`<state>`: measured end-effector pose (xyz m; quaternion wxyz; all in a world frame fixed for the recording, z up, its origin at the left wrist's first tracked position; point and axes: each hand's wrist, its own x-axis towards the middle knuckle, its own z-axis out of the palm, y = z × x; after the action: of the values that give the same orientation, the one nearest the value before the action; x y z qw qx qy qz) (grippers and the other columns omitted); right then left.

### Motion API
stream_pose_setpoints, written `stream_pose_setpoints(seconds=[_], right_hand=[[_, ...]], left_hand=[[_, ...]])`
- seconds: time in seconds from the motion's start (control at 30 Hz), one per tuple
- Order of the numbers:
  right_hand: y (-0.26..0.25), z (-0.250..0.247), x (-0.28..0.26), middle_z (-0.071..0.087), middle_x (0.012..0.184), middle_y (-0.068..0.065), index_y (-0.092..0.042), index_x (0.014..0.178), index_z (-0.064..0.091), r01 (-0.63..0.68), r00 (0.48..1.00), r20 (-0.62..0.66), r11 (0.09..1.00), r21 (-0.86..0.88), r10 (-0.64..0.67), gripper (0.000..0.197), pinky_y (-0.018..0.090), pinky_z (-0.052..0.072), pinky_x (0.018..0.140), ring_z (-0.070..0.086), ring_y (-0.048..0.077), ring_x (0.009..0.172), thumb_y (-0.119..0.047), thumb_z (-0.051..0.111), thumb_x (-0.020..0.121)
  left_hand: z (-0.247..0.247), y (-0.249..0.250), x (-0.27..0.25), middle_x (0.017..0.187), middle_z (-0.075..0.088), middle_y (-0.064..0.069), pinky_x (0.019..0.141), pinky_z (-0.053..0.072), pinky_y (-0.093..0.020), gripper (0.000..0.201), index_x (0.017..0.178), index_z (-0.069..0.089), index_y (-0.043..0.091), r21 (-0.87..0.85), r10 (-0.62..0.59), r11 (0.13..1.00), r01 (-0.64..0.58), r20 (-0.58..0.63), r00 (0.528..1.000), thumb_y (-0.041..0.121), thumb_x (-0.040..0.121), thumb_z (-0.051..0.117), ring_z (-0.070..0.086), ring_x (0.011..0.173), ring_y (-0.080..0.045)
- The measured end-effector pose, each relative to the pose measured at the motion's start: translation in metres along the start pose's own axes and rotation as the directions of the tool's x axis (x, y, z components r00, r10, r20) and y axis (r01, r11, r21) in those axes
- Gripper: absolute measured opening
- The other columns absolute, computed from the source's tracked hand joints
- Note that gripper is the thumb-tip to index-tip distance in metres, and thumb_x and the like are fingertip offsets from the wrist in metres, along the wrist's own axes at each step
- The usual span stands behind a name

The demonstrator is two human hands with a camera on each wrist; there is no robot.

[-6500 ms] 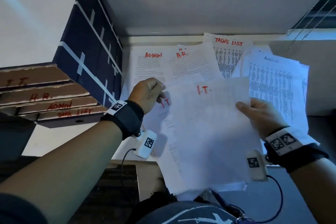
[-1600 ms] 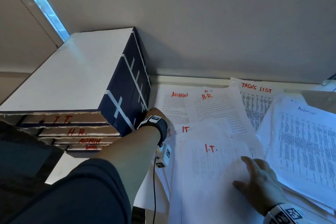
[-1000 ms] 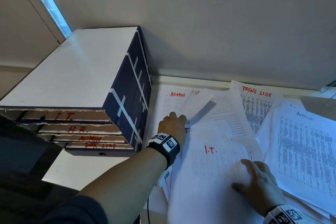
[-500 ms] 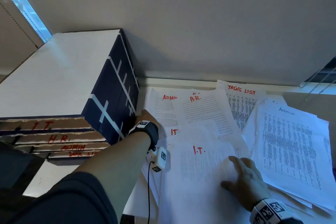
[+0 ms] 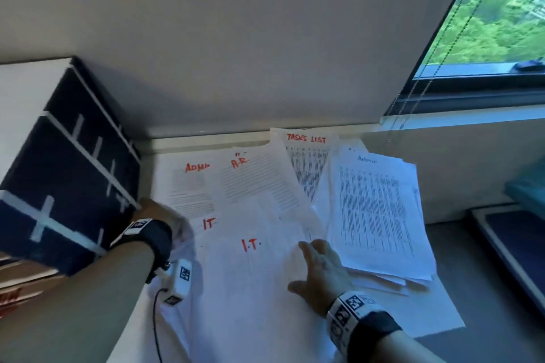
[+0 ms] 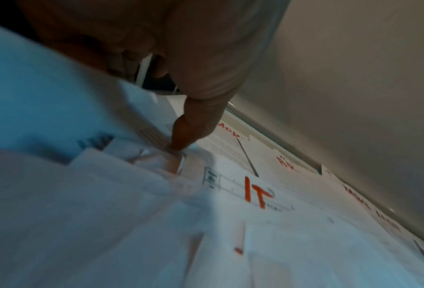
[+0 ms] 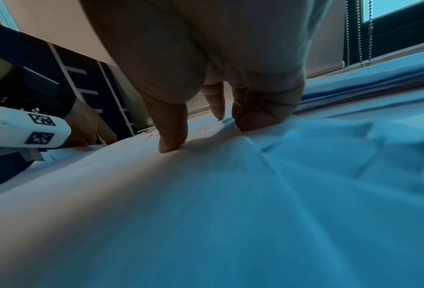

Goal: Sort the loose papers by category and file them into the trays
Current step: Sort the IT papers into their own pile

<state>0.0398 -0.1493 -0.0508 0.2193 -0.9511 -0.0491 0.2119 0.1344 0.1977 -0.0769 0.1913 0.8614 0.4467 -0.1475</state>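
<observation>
Loose white papers cover the desk, headed in red: ADMIN [image 5: 197,167], A.R. [image 5: 239,162], TASKS LIST [image 5: 306,138], IT [image 5: 208,224] and I.T. [image 5: 250,244]. A thicker printed stack headed Admin [image 5: 374,209] lies to the right. The navy tray stack [image 5: 73,186] with white tape lines stands at the left. My left hand [image 5: 153,211] is at the papers' left edge beside the trays. In the left wrist view its thumb [image 6: 184,136] pinches a raised sheet edge [image 6: 156,159] near the IT sheet [image 6: 257,193]. My right hand [image 5: 318,268] lies flat on the I.T. sheet, and its fingertips [image 7: 171,140] press the paper [image 7: 230,194].
A wall runs close behind the papers. At the upper right is a window [image 5: 495,15] with hanging blind cords [image 5: 413,91]. A dark flat framed object [image 5: 516,259] and a teal item [image 5: 528,194] sit at the right on the grey desk [image 5: 486,333].
One second ago my left hand held up the A.R. sheet; that sheet lies flat again and the hand is back at the papers' left edge. The view has swung right. My right hand stays.
</observation>
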Motion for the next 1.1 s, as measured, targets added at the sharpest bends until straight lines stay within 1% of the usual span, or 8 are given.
stream_pose_setpoints(seconds=[0.1, 0.27, 0.4, 0.7, 0.8, 0.9, 0.97, 1.1], right_hand=[[0.0, 0.001, -0.001, 0.029, 0.144, -0.004, -0.025, 0.15, 0.026, 0.01, 1.0, -0.003, 1.0, -0.011, -0.01, 0.086, 0.032, 0.032, 0.115, 0.034, 0.019, 0.133, -0.045, 0.073, 0.082], [-0.001, 0.001, 0.0, 0.031, 0.141, -0.006, -0.027, 0.149, 0.027, 0.012, 1.0, -0.015, 1.0, -0.011, -0.012, 0.085, 0.032, 0.035, 0.113, 0.037, 0.018, 0.129, -0.046, 0.074, 0.081], [0.002, 0.001, 0.001, 0.03, 0.143, -0.007, -0.029, 0.15, 0.026, 0.002, 1.0, -0.024, 1.0, -0.002, -0.002, 0.087, 0.033, 0.037, 0.112, 0.036, 0.017, 0.131, -0.048, 0.074, 0.079], [0.001, 0.0, 0.001, 0.031, 0.142, -0.007, -0.031, 0.148, 0.029, 0.004, 1.0, -0.022, 0.999, -0.035, -0.005, 0.086, 0.032, 0.041, 0.107, 0.04, 0.016, 0.129, -0.049, 0.075, 0.078], [-0.001, -0.001, -0.001, 0.031, 0.143, -0.006, -0.03, 0.148, 0.028, 0.004, 1.0, -0.022, 0.999, -0.052, -0.005, 0.086, 0.031, 0.04, 0.107, 0.04, 0.016, 0.129, -0.05, 0.075, 0.078], [-0.004, -0.003, -0.003, 0.031, 0.143, -0.006, -0.03, 0.149, 0.025, 0.013, 1.0, -0.009, 0.997, -0.07, -0.014, 0.088, 0.031, 0.041, 0.106, 0.042, 0.016, 0.129, -0.052, 0.073, 0.079], [-0.007, -0.007, -0.006, 0.032, 0.145, -0.006, -0.031, 0.151, 0.021, 0.023, 1.0, 0.011, 0.997, -0.076, -0.022, 0.091, 0.032, 0.041, 0.106, 0.041, 0.015, 0.13, -0.056, 0.07, 0.079], [-0.013, -0.037, -0.016, 0.042, 0.141, -0.006, -0.031, 0.148, 0.028, 0.052, 0.983, -0.175, 0.997, -0.055, -0.061, 0.088, 0.035, 0.042, 0.105, 0.044, 0.014, 0.127, -0.073, 0.058, 0.077]], left_hand=[[-0.006, -0.001, -0.005, 0.133, 0.057, -0.02, 0.087, 0.049, -0.034, 0.058, 0.137, 0.047, 0.0, 0.015, 0.003, 1.0, -0.004, 0.056, 0.998, 0.024, 0.089, 0.069, 0.059, 0.113, -0.031], [-0.006, -0.009, -0.012, 0.088, 0.065, -0.02, 0.07, 0.049, -0.033, 0.036, 0.108, 0.064, -0.005, -0.03, 0.094, 0.995, -0.093, 0.052, 0.994, 0.02, 0.085, 0.075, 0.061, 0.082, -0.032], [-0.001, -0.016, -0.023, 0.114, 0.064, -0.025, 0.078, 0.05, -0.035, 0.027, 0.11, 0.06, 0.001, -0.107, 0.187, 0.975, -0.196, -0.088, 0.978, 0.021, 0.092, 0.061, 0.062, 0.096, -0.039], [-0.042, -0.02, -0.062, 0.103, 0.066, -0.023, 0.073, 0.051, -0.039, 0.021, 0.112, 0.058, 0.009, -0.226, 0.276, 0.905, -0.36, -0.332, 0.902, 0.007, 0.096, 0.045, 0.061, 0.086, -0.037], [-0.076, -0.016, -0.089, 0.096, 0.065, -0.024, 0.072, 0.05, -0.041, 0.019, 0.111, 0.057, 0.014, -0.215, 0.292, 0.876, -0.431, -0.474, 0.83, 0.012, 0.098, 0.044, 0.062, 0.085, -0.042], [-0.105, -0.015, -0.125, 0.084, 0.061, -0.017, 0.07, 0.043, -0.035, 0.018, 0.112, 0.061, 0.016, -0.249, 0.282, 0.797, -0.55, -0.652, 0.704, 0.016, 0.098, 0.049, 0.059, 0.079, -0.037], [-0.118, -0.018, -0.151, 0.083, 0.058, -0.005, 0.072, 0.039, -0.029, 0.017, 0.111, 0.064, 0.016, -0.319, 0.266, 0.723, -0.613, -0.691, 0.672, 0.016, 0.098, 0.053, 0.054, 0.078, -0.027], [-0.119, -0.022, -0.173, 0.081, 0.067, 0.014, 0.068, 0.053, -0.024, 0.01, 0.091, 0.068, 0.022, -0.645, 0.27, 0.416, -0.641, -0.586, 0.764, 0.013, 0.09, 0.069, 0.065, 0.075, -0.009]])
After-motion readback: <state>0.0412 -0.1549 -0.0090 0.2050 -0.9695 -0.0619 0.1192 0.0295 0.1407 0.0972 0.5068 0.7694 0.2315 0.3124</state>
